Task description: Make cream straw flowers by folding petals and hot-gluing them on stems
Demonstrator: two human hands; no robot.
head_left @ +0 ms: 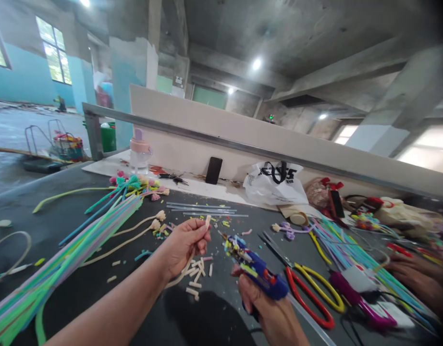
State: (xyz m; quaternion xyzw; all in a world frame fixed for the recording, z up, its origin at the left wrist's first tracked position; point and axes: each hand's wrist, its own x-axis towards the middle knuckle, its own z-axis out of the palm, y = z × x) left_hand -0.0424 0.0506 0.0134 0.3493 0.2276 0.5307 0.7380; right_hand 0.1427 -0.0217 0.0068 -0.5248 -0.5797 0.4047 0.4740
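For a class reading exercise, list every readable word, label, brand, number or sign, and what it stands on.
White bag: large black letters, apparently ending "ES"; the rest cannot be read surely.
Its smaller print: too small to read.
Background notice: too small to read.
Blue glue gun: no legible text.

Grey concrete ceiling (297, 29), bright lamps (256, 64), windows (54, 53) at left, pale partition (192, 113) behind a dark table (207, 317).

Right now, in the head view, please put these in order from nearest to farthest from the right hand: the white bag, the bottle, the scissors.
1. Scissors: just right of the right hand.
2. White bag: beyond the hand, at the back.
3. Bottle: at the back, far left.
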